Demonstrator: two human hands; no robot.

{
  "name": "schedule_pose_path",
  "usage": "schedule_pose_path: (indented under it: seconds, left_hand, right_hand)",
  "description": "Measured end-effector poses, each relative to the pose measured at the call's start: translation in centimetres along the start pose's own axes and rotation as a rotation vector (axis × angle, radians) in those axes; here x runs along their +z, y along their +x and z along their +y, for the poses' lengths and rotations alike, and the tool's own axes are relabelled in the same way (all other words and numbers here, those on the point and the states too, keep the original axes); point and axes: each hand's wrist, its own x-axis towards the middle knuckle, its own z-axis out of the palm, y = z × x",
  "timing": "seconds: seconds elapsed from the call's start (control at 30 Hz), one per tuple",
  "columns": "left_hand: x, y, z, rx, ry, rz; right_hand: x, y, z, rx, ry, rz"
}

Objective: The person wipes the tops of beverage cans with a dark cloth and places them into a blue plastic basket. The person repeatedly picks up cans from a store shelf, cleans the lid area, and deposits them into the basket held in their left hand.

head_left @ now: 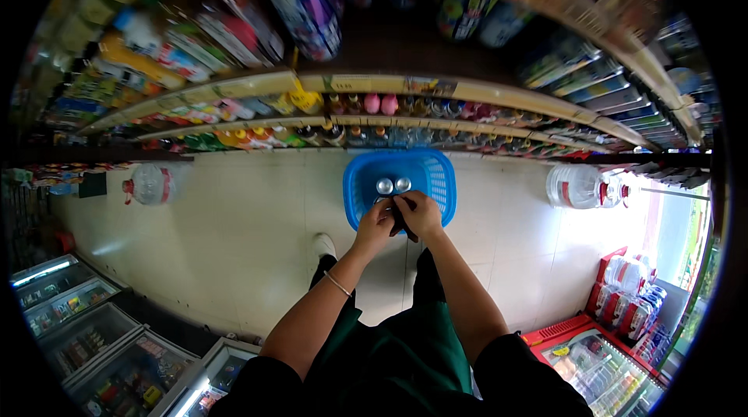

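A blue plastic basket (447, 183) with slotted sides stands on the floor in front of the shelves. Inside it, two cans with silver tops, a left can (384, 186) and a right can (403, 185), stand upright side by side. Part of another silvery top shows beside my left fingers. My left hand (374, 222) and my right hand (423, 214) meet over the basket's near side, fingers closed around something small and dark brownish-red. My fingers cover most of it, so its kind cannot be made out.
Shelves (366, 84) of bottles and cans span the far side. Large water bottles stand on the floor at left (152, 184) and right (576, 186). Glass-topped freezers (132, 362) line the near left. A red-rimmed chest cooler (561, 329) and water packs (623, 312) are at near right.
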Motion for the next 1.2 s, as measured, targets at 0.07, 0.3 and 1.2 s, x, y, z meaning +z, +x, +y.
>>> schedule_pose_path:
  seconds: [0.07,0.3,1.2]
  left_hand:
    - [-0.7,-1.9,5.6,0.104,-0.078,0.071]
    - [-6.9,-2.1,21.5,0.519,-0.096,0.215]
    - [-9.0,-4.9,32.5,0.797,0.285,-0.046]
  right_hand:
    - [-3.3,-0.1,-7.2,0.027,-0.027,0.021]
    - [-9.6,4.2,-25.7,-0.424,-0.024,0.439]
    - [-16.5,-3.9,-32.3,-0.491,0.014,0.184]
